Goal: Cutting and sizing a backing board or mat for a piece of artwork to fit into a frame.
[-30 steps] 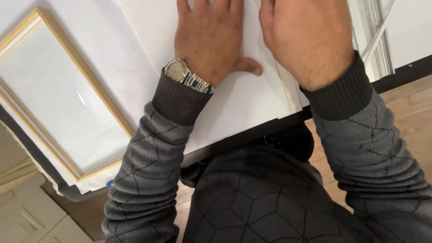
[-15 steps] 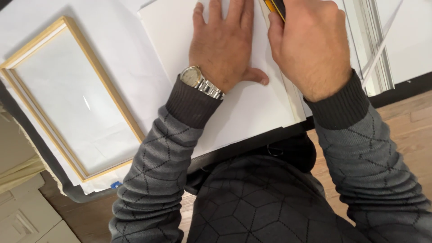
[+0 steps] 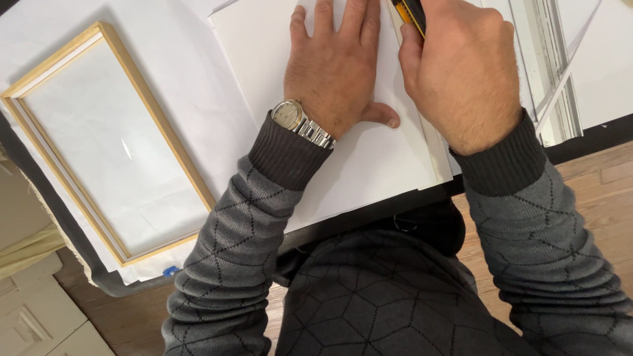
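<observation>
At 9 o'clock in the head view, a light wooden frame (image 3: 109, 142) lies flat on white paper sheets (image 3: 191, 86) spread over the tabletop (image 3: 597, 135), its long sides running from 11 o'clock toward 5 o'clock. The frame's inner panel is white and appears faintly creased. A small blue item (image 3: 171, 271) shows at the paper's lower edge near 7 o'clock; its kind cannot be told.

Toward centre, a white board (image 3: 369, 165) rests on the paper, its near corner reaching the tabletop's edge at 5 o'clock. The left hand (image 3: 336, 72) lies palm down on this board, fingers spread and flat, thumb extended toward 3 o'clock and touching the surface. It grips nothing; it presses the board. A metal wristwatch (image 3: 300, 123) sits on that wrist above a dark grey patterned sleeve (image 3: 231, 224).

Just beside it, at 1 o'clock, the right hand (image 3: 461, 72) is curled closed around a yellow and black cutter (image 3: 410, 13), of which only the upper end shows at the top edge of the view. The blade is hidden by the hand. The hand sits over the board's right edge, nearly touching the left thumb.

At 2 o'clock, narrow white strips (image 3: 547, 72) lie stacked on the tabletop, well apart from the frame. Wooden floor (image 3: 606, 191) shows at 4 o'clock.
</observation>
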